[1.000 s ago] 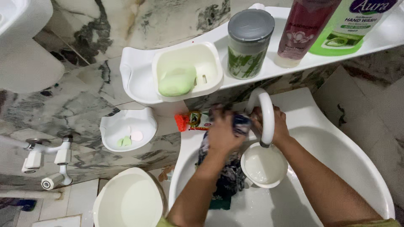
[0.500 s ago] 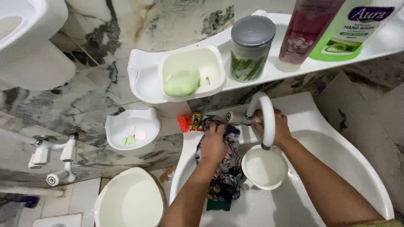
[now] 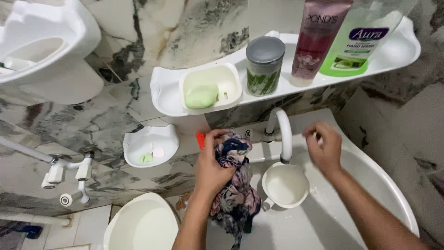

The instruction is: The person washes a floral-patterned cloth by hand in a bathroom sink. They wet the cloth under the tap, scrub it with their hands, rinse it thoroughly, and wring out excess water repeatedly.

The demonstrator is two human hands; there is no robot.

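My left hand [image 3: 210,166] grips a dark floral cloth [image 3: 236,194] and holds it up over the left part of the white sink [image 3: 370,176]; the cloth hangs down from my fist. My right hand [image 3: 326,150] hovers to the right of the white curved tap [image 3: 283,134], fingers loosely curled, holding nothing that I can see. A white mug [image 3: 284,185] stands in the sink right under the tap's spout, between my two hands.
A white wall shelf [image 3: 397,48] carries a soap dish with green soap [image 3: 201,97], a grey-lidded jar [image 3: 264,65], a pink tube [image 3: 319,41] and a green bottle [image 3: 360,37]. A small soap holder [image 3: 150,146], wall taps [image 3: 69,171] and a white bucket [image 3: 141,224] sit left.
My left hand has lifted the floral cloth up out of the sink. My right hand has let go of the tap and moved right.
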